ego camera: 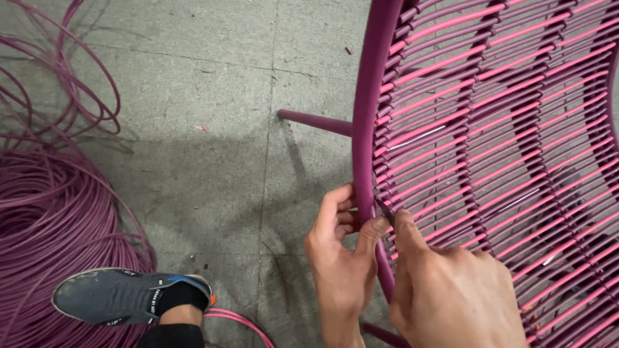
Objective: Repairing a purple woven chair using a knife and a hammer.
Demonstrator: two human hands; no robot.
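A purple metal chair frame [366, 102] is wound with pink and purple plastic cord [502, 117] in close rows. My left hand [341, 263] grips the frame tube from the left, thumb pressed against the cords at its edge. My right hand [454, 293] lies over the weave just right of the tube. Its thumb and forefinger pinch a small dark tool or cord end [388, 211] at the frame edge; I cannot tell which it is.
A big coil of purple cord [33, 228] lies on the grey concrete floor [217, 129] at the left, with loose loops above it. My foot in a dark grey shoe [120, 295] rests beside the coil. A frame leg [314, 121] sticks out left.
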